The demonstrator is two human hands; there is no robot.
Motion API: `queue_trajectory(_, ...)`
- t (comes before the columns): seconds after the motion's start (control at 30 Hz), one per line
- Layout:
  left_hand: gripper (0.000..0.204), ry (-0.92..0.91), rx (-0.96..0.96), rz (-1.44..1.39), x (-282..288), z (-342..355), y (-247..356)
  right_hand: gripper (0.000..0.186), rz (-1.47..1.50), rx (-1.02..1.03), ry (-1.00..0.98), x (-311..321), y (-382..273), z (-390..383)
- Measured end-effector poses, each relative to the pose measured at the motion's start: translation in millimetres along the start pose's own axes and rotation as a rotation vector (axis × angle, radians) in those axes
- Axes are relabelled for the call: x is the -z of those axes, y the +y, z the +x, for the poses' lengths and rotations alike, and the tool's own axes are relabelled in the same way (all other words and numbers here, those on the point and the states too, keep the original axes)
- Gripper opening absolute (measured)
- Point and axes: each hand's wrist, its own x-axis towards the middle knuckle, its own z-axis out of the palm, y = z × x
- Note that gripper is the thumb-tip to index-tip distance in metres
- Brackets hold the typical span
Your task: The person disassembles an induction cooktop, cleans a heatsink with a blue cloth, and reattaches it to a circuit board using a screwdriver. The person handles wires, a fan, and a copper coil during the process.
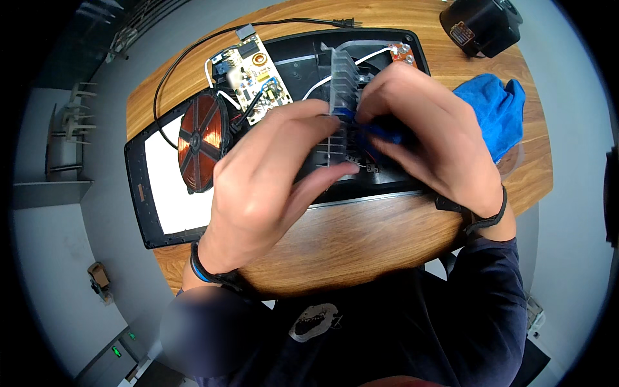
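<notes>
My left hand grips a grey finned metal heat sink from its left side. The heat sink stands tilted up on edge above a black appliance housing. On the other side of the fins, my right hand is closed with its fingertips pinched on a blue cloth, pressed close to the heat sink. Most of that cloth is hidden by the fingers. Small component legs poke out below the heat sink.
Left of my hands stand a copper coil on a black frame and a populated circuit board. A black power cord curves behind. Bunched blue fabric and a black device sit at the right of the wooden table.
</notes>
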Motion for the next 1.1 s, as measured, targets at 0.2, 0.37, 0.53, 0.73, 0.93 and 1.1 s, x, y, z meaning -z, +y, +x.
queue_trajectory(0.2, 0.058, 0.03, 0.084, -0.045, -2.2, -3.4, -3.7, 0.031, -0.054, -0.089, -0.052, 3.2, 2.0, -2.2)
queue_trajectory(0.37, 0.057, -0.031, 0.076, -0.029, 0.9, -2.7, -3.9, 0.031, -0.027, 0.035, 0.081, 2.8, -5.1, -4.0)
queue_trajectory(0.53, 0.054, -0.021, 0.008, -0.017, 0.0, 1.5, -0.4, 0.03, 0.004, 0.066, 0.055, -0.3, -2.6, -2.1)
queue_trajectory(0.73, 0.053, -0.026, 0.026, -0.025, -1.4, 0.1, -1.7, 0.03, 0.015, 0.082, 0.045, -1.4, -1.4, -2.5)
queue_trajectory(0.93, 0.053, -0.019, 0.024, 0.008, -1.0, 0.5, 1.0, 0.03, 0.031, 0.047, 0.018, -0.4, -1.4, -0.7)
queue_trajectory(1.1, 0.052, 0.037, -0.017, 0.011, -0.7, 1.5, -2.0, 0.032, -0.012, -0.071, -0.095, 0.8, 1.6, -3.3)
